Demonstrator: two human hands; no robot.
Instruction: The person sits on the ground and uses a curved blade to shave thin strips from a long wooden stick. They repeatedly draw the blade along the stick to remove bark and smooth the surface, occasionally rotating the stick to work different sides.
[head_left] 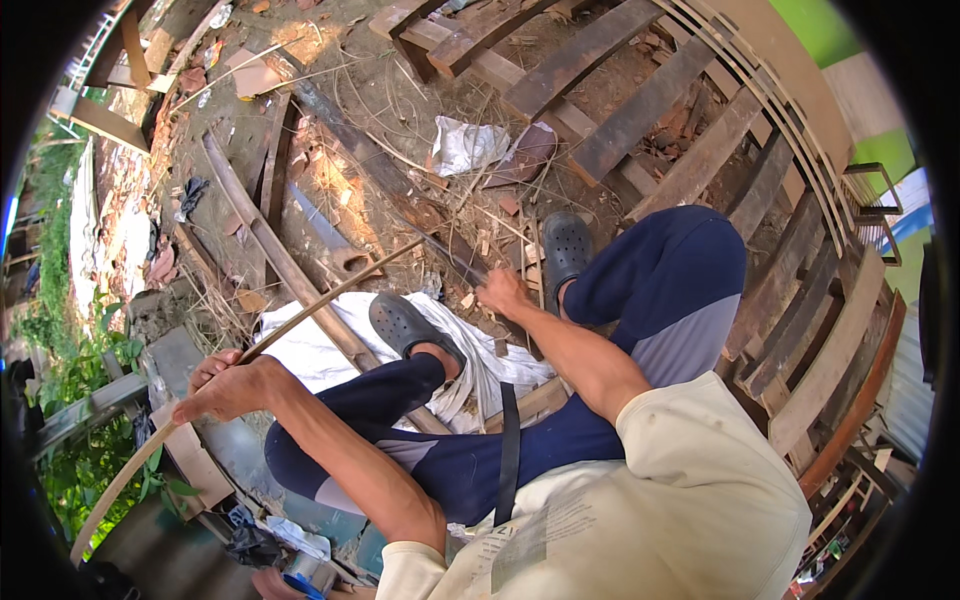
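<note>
My left hand is closed around a long, thin strip of bamboo. The strip bends down past the hand at the lower left and runs up to the middle, where its far end lies close to a dark blade. My right hand grips what looks like a knife, its narrow dark blade pointing up and left; the fingers hide most of its handle. Between my feet a white cloth is spread on the ground. A thicker split bamboo piece lies slanting across it, under the strip.
A handsaw with a wooden handle lies on the dirt ahead. Wooden slats form a rack along the far and right side. A crumpled white sack, dark planks and wood shavings litter the ground. Green plants grow at left.
</note>
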